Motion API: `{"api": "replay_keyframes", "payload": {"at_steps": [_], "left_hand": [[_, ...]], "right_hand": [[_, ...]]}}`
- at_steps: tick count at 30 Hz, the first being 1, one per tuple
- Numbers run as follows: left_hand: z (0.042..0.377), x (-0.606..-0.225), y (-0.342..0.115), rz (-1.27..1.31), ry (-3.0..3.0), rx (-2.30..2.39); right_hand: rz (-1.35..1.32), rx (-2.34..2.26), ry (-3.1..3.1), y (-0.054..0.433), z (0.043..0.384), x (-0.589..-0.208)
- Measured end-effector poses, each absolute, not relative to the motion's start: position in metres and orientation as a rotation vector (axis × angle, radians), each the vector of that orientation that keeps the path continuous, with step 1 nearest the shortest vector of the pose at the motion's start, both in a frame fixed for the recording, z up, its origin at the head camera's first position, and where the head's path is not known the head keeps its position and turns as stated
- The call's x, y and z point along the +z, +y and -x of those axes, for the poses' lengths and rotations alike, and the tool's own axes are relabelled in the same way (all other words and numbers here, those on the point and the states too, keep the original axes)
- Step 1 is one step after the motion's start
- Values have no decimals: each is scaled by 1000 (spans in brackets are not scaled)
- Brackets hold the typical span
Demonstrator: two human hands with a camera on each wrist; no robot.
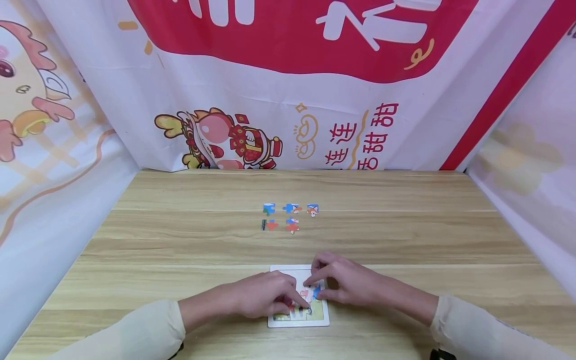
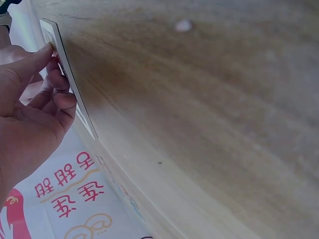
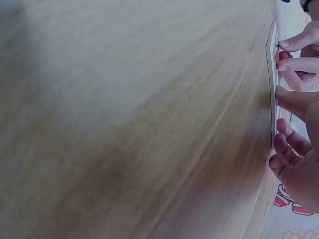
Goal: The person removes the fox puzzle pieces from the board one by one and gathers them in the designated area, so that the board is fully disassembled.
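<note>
A white tray (image 1: 298, 324) holds puzzle pieces (image 1: 299, 314), the left hand (image 1: 265, 294) touching them with straight forefinger, the right hand (image 1: 345, 281), thumb and forefinger parted, at the tray's right edge.

Under the fingers (image 1: 298, 297) we see a smooth, matt puzzle board (image 1: 299, 324); around them, a smooth wood-grained bench (image 1: 180, 240); beyond them, creased cloth (image 1: 270, 85).

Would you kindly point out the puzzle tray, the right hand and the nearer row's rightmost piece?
Puzzle tray (image 1: 299, 324): head view, near rim.
Right hand (image 1: 344, 281): head view, back of hand.
Nearer row's rightmost piece (image 1: 292, 226): head view, reddish middle.
</note>
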State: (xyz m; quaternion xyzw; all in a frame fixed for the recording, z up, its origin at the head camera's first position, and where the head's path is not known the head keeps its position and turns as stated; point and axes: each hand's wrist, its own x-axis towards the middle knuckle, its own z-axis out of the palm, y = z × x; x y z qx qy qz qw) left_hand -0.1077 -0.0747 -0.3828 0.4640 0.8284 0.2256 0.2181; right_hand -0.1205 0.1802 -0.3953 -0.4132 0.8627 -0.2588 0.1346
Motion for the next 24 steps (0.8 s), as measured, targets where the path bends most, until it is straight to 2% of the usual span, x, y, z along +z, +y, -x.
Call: {"api": "replay_keyframes", "payload": {"at_steps": [24], "left_hand": [[109, -386, -76, -1314, 2256, 652]], "right_hand": [[1126, -886, 2417, 176, 123, -394]]}}
